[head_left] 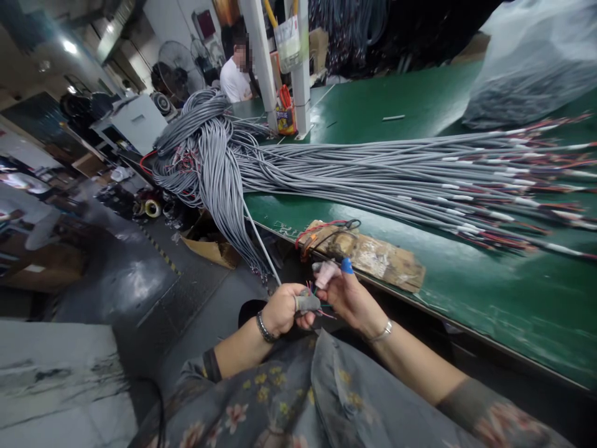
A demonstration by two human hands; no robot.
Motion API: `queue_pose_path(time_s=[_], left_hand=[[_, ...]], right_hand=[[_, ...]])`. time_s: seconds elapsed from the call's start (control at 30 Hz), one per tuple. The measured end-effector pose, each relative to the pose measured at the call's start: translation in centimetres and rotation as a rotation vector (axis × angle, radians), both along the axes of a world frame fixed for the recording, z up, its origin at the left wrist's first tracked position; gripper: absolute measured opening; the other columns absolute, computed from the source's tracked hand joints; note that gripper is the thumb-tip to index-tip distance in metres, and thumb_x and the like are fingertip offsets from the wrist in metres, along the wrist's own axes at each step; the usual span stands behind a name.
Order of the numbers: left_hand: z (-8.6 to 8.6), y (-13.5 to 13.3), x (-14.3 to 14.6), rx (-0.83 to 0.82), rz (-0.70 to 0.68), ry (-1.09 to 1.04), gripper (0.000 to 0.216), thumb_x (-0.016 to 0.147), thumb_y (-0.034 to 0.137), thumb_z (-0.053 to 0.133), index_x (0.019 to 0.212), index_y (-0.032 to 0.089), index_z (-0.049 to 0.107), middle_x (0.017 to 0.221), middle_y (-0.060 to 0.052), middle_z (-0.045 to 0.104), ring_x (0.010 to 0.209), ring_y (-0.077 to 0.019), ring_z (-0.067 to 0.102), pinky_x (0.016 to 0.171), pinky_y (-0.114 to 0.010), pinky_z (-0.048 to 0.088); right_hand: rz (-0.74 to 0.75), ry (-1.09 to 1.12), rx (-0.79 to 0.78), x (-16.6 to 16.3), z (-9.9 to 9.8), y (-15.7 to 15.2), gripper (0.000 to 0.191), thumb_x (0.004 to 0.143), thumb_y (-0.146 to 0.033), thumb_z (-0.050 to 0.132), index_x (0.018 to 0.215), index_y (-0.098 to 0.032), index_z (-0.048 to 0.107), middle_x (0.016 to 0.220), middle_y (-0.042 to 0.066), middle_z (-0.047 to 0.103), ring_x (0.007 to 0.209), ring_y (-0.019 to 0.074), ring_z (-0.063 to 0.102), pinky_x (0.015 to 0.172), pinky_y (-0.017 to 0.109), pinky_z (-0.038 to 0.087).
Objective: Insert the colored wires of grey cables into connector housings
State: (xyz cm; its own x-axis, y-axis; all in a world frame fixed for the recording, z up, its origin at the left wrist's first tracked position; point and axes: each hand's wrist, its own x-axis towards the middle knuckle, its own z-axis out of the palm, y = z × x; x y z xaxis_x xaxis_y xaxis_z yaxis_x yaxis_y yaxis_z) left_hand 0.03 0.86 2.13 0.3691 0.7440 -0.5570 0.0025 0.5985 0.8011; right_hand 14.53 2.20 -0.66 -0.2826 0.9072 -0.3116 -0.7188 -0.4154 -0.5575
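My left hand (pixel 281 309) is closed around the end of a grey cable (pixel 262 241), which runs down to it from the bench edge. Thin coloured wires (pixel 326 313) fan out of that end beyond my fingers, beside a grey wrapped piece (pixel 308 303). Close by on the right, my right hand (pixel 351 300) is closed on a crumpled pale pink piece of cloth or film (pixel 327 274); its exact kind is unclear. A blue cover (pixel 346 266) sits on one fingertip. The two hands almost meet, and the fingers partly hide the wire tips.
A long bundle of grey cables (pixel 354 163) lies across the green bench (pixel 522 305), with stripped ends at right. A worn wooden board (pixel 373 255) with red and black leads lies at the edge. Behind are a white post (pixel 302 81), a plastic bag (pixel 536 68) and a seated person (pixel 236 78).
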Motion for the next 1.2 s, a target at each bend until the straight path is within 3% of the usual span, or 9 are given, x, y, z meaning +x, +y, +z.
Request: queue_pose_path(time_s=[0.13,0.27,0.47,0.53,0.67,0.83,1.03,1.2], left_hand=[[0.0,-1.1,-0.1,0.071,0.091,0.018,0.040,0.051,0.048,0.076,0.053,0.014,0.054,0.040,-0.001,0.055,0.029,-0.0069,0.043,0.031,-0.018,0.030],[0.5,-1.9,0.4,0.120,0.215,0.002,0.042,0.052,0.050,0.076,0.055,0.014,0.055,0.041,0.000,0.055,0.031,-0.0066,0.043,0.034,-0.018,0.031],[1.1,-1.8,1.5,0.141,0.305,-0.005,0.043,0.052,0.051,0.076,0.054,0.016,0.052,0.041,0.001,0.054,0.032,-0.0072,0.045,0.035,-0.018,0.030],[0.9,-1.6,1.6,0.147,0.320,-0.001,0.042,0.053,0.051,0.075,0.053,0.016,0.051,0.042,0.001,0.054,0.033,-0.0071,0.045,0.036,-0.019,0.030],[0.6,-1.6,1.6,0.144,0.339,0.000,0.040,0.053,0.049,0.074,0.054,0.016,0.051,0.042,0.001,0.055,0.033,-0.0073,0.046,0.036,-0.018,0.030],[0.4,-1.6,1.6,0.135,0.332,0.017,0.041,0.053,0.049,0.075,0.054,0.017,0.049,0.041,0.002,0.055,0.032,-0.0070,0.045,0.036,-0.018,0.029],[0.5,-1.8,1.4,0.147,0.310,0.039,0.041,0.052,0.049,0.074,0.053,0.017,0.049,0.041,0.001,0.054,0.032,-0.0072,0.045,0.036,-0.019,0.029],[0.7,-2.2,1.1,0.144,0.348,0.033,0.040,0.051,0.049,0.073,0.054,0.017,0.050,0.041,0.002,0.054,0.033,-0.0071,0.045,0.037,-0.019,0.030]], right_hand=[[0.056,0.009,-0.001,0.2,0.4,-0.4,0.045,0.058,-0.062,0.078,0.075,-0.021,0.071,0.070,0.001,0.068,0.059,0.0124,0.057,0.054,0.024,0.047],[-0.032,-0.085,0.019,0.0,0.8,-0.5,0.038,0.056,-0.052,0.084,0.072,-0.020,0.070,0.063,-0.001,0.063,0.057,0.0112,0.052,0.052,0.022,0.045],[-0.209,-0.433,0.145,0.2,0.4,-0.9,0.046,0.061,-0.065,0.074,0.060,-0.020,0.065,0.055,-0.002,0.055,0.053,0.0118,0.045,0.052,0.025,0.040],[-0.204,-0.482,0.174,0.3,0.2,-0.8,0.049,0.062,-0.070,0.069,0.060,-0.021,0.065,0.055,-0.001,0.054,0.053,0.0128,0.045,0.052,0.026,0.040],[-0.060,-0.248,0.092,-0.1,0.3,-0.2,0.054,0.054,-0.072,0.073,0.068,-0.020,0.066,0.062,0.000,0.061,0.055,0.0138,0.050,0.053,0.028,0.043],[-0.107,-0.144,0.032,-0.6,0.4,0.1,0.047,0.051,-0.063,0.081,0.068,-0.021,0.069,0.066,-0.001,0.063,0.056,0.0114,0.051,0.057,0.025,0.046],[-0.086,-0.131,0.031,-0.3,-0.1,-0.2,0.048,0.057,-0.067,0.075,0.075,-0.024,0.069,0.073,0.001,0.068,0.062,0.0153,0.057,0.057,0.028,0.048],[0.018,-0.104,0.043,0.2,0.3,-0.4,0.044,0.066,-0.066,0.069,0.078,-0.023,0.071,0.076,0.004,0.069,0.062,0.0155,0.058,0.056,0.027,0.048]])
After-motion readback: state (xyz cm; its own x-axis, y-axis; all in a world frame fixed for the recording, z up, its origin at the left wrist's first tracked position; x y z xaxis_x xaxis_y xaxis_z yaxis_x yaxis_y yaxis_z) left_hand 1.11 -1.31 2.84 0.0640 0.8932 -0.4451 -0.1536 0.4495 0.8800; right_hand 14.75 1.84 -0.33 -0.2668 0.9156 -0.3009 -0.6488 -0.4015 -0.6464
